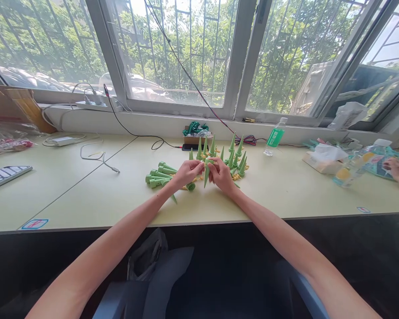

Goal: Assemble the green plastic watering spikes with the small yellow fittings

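Note:
My right hand (222, 173) is closed around a green plant watering spike (206, 176), its point turned down. My left hand (188, 172) pinches at the upper end of that spike; what lies between its fingertips is too small to make out. Behind my hands several green spikes (213, 145) stand point-up on the table, with more upright spikes (242, 165) to the right. Left of my left hand, a bunch of green spikes (158, 178) lies on its side. Small yellow parts (236, 177) are scattered among them, partly hidden by my hands.
A box with green material (197, 129) and a black phone (194, 147) sit behind the spikes. A green-labelled bottle (275, 137) stands right, beyond it a tissue box (326, 158), a juice bottle (359, 164) and another person's hand (397, 168). Left lie a cable (99, 159) and a tablet-like device (7, 176).

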The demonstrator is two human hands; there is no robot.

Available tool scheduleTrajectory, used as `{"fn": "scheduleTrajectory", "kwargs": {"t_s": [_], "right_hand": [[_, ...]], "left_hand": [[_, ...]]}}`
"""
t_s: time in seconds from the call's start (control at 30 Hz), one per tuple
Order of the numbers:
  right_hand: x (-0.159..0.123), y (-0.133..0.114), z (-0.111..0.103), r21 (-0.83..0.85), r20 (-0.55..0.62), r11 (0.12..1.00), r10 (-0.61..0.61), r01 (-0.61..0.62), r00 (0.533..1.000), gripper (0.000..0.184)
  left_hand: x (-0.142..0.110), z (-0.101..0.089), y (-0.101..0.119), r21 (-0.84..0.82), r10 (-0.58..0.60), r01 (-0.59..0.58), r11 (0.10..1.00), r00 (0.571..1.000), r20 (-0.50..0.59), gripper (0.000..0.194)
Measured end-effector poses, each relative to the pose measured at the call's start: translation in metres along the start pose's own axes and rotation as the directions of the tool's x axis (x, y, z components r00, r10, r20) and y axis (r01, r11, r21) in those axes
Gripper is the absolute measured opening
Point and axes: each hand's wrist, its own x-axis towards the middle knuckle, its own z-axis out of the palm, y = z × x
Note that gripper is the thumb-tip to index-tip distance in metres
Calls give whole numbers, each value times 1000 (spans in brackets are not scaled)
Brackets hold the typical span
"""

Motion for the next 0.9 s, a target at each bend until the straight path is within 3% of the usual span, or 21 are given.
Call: {"fn": "scheduleTrajectory", "kwargs": {"t_s": [0.27,0.6,0.77,0.9], "right_hand": [[3,4,-2,154,104,980,112,-127,988,44],[5,3,-5,291,186,906,262,-308,947,44],[5,1,-4,321,193,881,299,-348,935,43],[5,2,-4,328,175,886,283,-327,943,42]], "left_hand": [[0,1,-5,163,109,-108,981,994,1,34],[4,0,-20,420,381,-375,826,922,75,29],[5,1,-23,457,405,-399,795,910,89,29],[4,4,-22,429,350,-341,836,935,60,27]]}}
